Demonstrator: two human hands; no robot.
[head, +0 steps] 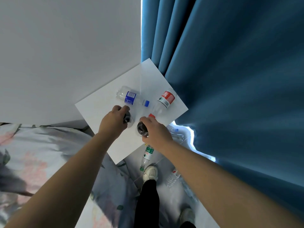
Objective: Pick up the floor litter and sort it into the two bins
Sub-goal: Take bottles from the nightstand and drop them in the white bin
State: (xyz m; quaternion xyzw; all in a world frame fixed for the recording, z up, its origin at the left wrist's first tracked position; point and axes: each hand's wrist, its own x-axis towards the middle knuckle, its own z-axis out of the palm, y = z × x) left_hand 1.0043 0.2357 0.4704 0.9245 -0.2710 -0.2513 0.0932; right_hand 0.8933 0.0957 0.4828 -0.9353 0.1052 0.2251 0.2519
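Note:
My left hand [113, 122] is closed around a small dark round object [128, 118], held just above the white table top [92, 111]. My right hand [156, 130] grips a similar dark round object [141, 128] beside it. What these two objects are I cannot tell; they look like clear cups with dark insides. Two empty plastic bottles lie on the table beyond my hands: a blue-labelled one with a blue cap [131, 97] and a red-labelled one with a red cap [164, 100]. On the floor lies a green-labelled bottle [147, 155]. No bin is in view.
More clear bottles lie on the floor at the right [172, 177] and by the curtain hem [175, 131]. A blue curtain [230, 79] hangs on the right, a bed with a floral cover [41, 162] is on the left. My white shoe [150, 172] stands on the tiles.

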